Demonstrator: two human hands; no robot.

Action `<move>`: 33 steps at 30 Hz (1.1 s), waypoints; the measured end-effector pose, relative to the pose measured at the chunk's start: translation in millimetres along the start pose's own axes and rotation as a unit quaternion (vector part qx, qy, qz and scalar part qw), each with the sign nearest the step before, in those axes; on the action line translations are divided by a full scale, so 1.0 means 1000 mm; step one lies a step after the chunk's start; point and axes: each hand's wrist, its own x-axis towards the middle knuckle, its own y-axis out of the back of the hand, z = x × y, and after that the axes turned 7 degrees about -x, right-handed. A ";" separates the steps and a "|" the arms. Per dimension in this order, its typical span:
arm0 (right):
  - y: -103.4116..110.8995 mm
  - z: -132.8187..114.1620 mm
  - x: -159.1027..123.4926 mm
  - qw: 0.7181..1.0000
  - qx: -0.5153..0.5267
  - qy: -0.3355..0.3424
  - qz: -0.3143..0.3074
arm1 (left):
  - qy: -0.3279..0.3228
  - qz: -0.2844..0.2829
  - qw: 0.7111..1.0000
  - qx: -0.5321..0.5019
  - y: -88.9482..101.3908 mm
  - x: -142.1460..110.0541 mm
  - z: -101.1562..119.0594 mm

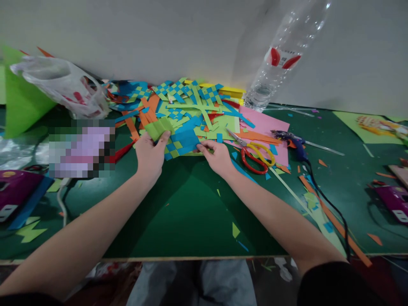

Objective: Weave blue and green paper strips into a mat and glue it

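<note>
Between my two hands is a woven paper piece (184, 140) of blue and lime-green strips, held just above the table's far middle. My left hand (149, 155) grips its left side, thumb on top, where a lime-green flap shows. At its right edge my right hand (216, 157) pinches the blue paper between thumb and fingers. Behind it lies a heap of cut strips and checkered woven pieces (177, 91) in blue, green and orange. Scissors (253, 153) with one red and one yellow handle rest to the right of my right hand.
A blue glue gun (295, 144) with a black cord lies right of the pink paper (282, 123). A tall clear bottle (280, 59) leans against the wall. At the left are a white plastic bag (73, 89) and a blurred-out phone (81, 151). Scraps dot the green table (191, 212).
</note>
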 end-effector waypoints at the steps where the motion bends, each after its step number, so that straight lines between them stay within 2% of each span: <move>1: 0.000 0.000 0.000 1.000 -0.001 0.002 0.000 | -0.001 0.003 1.000 0.002 0.000 0.000 0.000; 11: -0.002 0.003 -0.001 1.000 -0.009 0.008 0.020 | 0.007 0.005 0.999 0.031 -0.001 -0.001 0.005; 16: -0.003 0.007 -0.002 0.997 0.053 0.016 0.061 | 0.013 -0.018 0.999 0.043 0.000 -0.002 0.006; 20: -0.002 0.002 -0.005 0.992 0.059 0.102 0.055 | 0.018 -0.060 0.996 0.065 -0.001 -0.006 0.011; 23: -0.002 -0.003 -0.007 0.988 0.049 0.136 0.057 | 0.008 -0.132 0.983 0.125 -0.002 -0.009 0.017; 28: -0.002 -0.006 -0.006 0.988 0.020 0.137 0.072 | -0.006 -0.218 0.967 0.134 -0.005 -0.013 0.023; 31: -0.003 -0.004 -0.005 0.989 0.009 0.130 0.067 | -0.007 -0.243 0.963 0.113 -0.006 -0.015 0.023; 33: -0.003 -0.002 -0.004 0.992 0.018 0.098 0.075 | 0.009 -0.246 0.964 0.097 -0.006 -0.016 0.020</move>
